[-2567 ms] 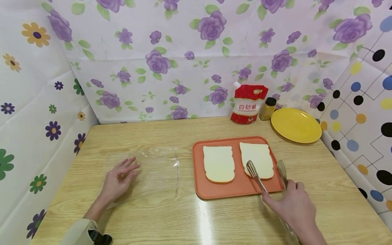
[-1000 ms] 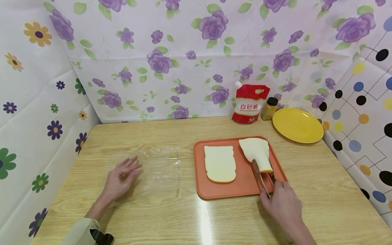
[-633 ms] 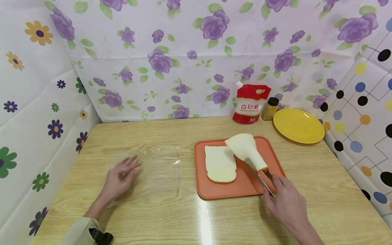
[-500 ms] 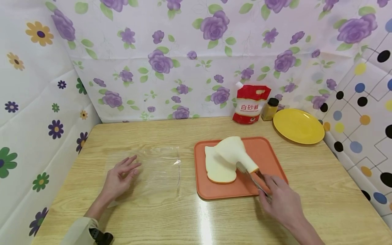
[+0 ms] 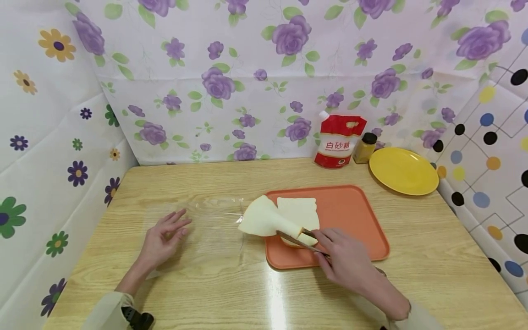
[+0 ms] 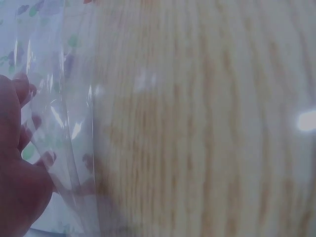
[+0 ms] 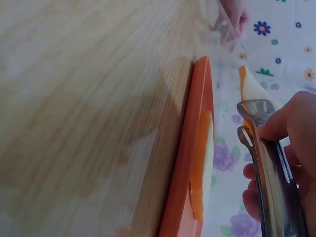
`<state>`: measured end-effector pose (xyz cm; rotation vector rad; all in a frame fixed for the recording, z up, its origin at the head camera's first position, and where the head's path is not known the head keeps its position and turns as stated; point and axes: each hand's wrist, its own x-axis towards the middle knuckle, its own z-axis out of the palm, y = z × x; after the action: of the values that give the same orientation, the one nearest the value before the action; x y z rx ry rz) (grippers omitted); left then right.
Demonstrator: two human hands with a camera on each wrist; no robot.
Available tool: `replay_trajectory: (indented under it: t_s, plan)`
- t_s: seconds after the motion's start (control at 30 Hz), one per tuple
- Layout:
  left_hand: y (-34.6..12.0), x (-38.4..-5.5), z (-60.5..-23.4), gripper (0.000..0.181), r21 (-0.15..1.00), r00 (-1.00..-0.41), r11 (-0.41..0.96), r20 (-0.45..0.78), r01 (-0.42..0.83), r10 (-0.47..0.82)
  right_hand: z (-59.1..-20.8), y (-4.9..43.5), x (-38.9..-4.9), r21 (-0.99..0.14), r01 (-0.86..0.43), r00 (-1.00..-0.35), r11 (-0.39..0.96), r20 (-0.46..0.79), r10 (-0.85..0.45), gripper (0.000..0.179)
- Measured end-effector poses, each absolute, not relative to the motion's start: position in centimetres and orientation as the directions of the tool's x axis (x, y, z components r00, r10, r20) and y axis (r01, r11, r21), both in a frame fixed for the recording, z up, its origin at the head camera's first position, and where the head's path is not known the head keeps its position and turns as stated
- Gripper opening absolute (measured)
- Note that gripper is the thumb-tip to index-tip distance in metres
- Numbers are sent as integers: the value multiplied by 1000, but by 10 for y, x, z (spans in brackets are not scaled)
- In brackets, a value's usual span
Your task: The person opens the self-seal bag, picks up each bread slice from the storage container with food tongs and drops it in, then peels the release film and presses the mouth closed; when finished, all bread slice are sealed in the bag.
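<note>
My right hand (image 5: 346,259) grips metal food tongs (image 5: 303,245); their ends are closed on the crust edge of a white bread slice (image 5: 261,217). The slice is folded at the tongs and fans out leftward, past the left rim of an orange tray (image 5: 350,220). Below it, a second bread slice (image 5: 299,208) lies on the tray, partly covered. My left hand (image 5: 161,240) rests at a clear plastic bag (image 5: 214,229) on the table, fingers spread and loosely bent. In the left wrist view, the bag's film (image 6: 74,118) rises beside those fingers; whether they lie inside it is unclear.
A red and white sugar pouch (image 5: 338,140), a small spice jar (image 5: 365,147) with a black cap and a yellow plate (image 5: 404,171) stand along the back right. Patterned cloth walls enclose the wooden table (image 5: 206,298) at the back and sides.
The tongs closed on the right-hand bread slice and lifted it. My right hand has carried it leftward over the other slice to the tray's left rim. My left hand has stayed put.
</note>
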<state>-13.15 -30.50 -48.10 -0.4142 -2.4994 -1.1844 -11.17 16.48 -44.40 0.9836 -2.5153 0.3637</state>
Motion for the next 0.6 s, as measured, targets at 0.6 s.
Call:
replay_trajectory:
  t_s: [0.6]
  plan:
    - [-301,-132,-482,27,692,-899,601,424,400,111,-436,115,-143,0,-788,-580,615,336,-742,35]
